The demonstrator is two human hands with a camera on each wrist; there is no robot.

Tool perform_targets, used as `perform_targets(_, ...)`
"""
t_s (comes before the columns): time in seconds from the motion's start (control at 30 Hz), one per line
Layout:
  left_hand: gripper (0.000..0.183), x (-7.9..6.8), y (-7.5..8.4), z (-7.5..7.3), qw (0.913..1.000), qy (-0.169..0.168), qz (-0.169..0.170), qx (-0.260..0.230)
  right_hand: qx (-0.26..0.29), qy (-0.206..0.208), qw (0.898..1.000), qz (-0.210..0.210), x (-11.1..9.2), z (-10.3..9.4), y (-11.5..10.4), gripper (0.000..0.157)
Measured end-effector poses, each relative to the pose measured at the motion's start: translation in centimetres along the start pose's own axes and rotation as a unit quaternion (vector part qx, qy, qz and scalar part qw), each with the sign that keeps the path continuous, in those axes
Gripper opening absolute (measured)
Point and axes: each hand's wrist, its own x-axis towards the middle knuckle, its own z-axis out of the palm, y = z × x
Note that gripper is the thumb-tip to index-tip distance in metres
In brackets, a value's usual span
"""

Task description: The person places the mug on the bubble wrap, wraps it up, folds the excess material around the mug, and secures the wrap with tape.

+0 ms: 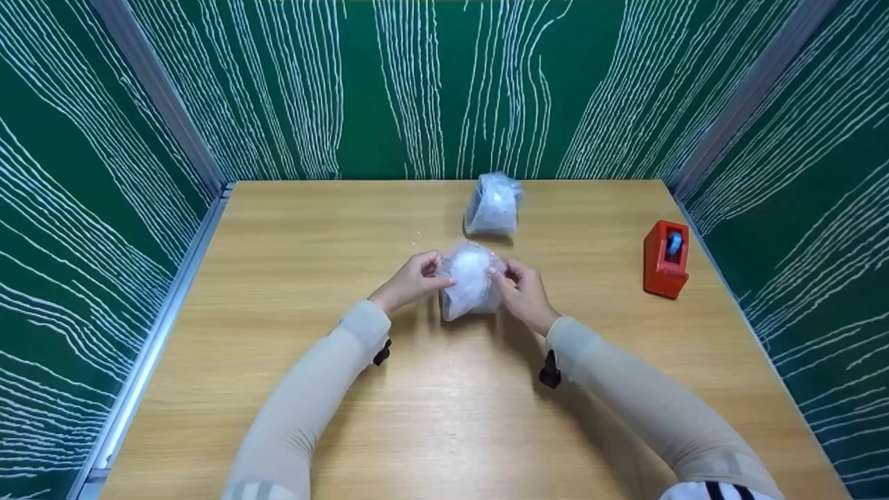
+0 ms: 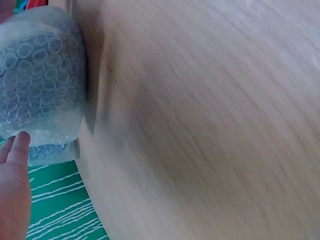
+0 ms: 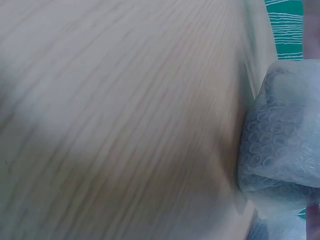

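A bubble-wrapped bundle (image 1: pixel 474 281) stands on the table between the two hands; its contents are hidden inside the cloudy wrap. At its left side my left hand (image 1: pixel 415 279) pinches the upper edge of the wrap between thumb and fingers. Opposite it, my right hand (image 1: pixel 526 294) pinches the wrap's right edge. Rows of round bubbles show on the bundle's near side (image 2: pixel 37 75) in the left wrist view, and the same bundle (image 3: pixel 280 135) fills the right edge of the right wrist view.
Behind the bundle, close to the table's back edge, stands a second bubble-wrapped bundle (image 1: pixel 494 205). A red tape dispenser (image 1: pixel 665 278) with a small blue roll sits at the right. Green panels (image 1: pixel 361 90) with white lines enclose the wooden table (image 1: pixel 312 229) at back and sides.
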Motion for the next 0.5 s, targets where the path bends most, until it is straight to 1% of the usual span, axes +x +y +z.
perform_targets(0.07, 0.035, 0.06, -0.14, 0.01, 1.0, 0.009, 0.001, -0.001, 0.004, 0.001, 1.0, -0.001, -0.04, 0.02, 0.04, 0.013)
perform_targets(0.27, 0.032, 0.1, -0.84, -0.04, 0.9989, 0.032, -0.008, -0.032, 0.032, 0.006, 0.999, -0.004, -0.02, 0.05, 0.32, 0.008)
perform_targets(0.33, 0.029, 0.18, -0.98, 0.03, 0.9985, 0.04, -0.006, -0.036, 0.044, 0.008, 0.999, -0.004, 0.13, -0.02, 0.41, 0.011)
perform_targets(0.43, 0.019, 0.36, -0.97, 0.29, 0.9977, 0.049, -0.008, -0.046, 0.051, 0.01, 0.999, 0.003, 0.4, -0.11, 0.4, 0.016)
perform_targets(0.47, 0.019, 0.42, -0.93, 0.38, 0.9974, 0.051, -0.01, -0.05, 0.048, 0.01, 0.999, 0.005, 0.49, -0.13, 0.37, 0.017)
perform_targets(0.5, 0.025, 0.47, -0.88, 0.48, 0.9971, 0.055, -0.012, -0.05, 0.044, 0.011, 0.999, 0.008, 0.57, -0.15, 0.35, 0.018)
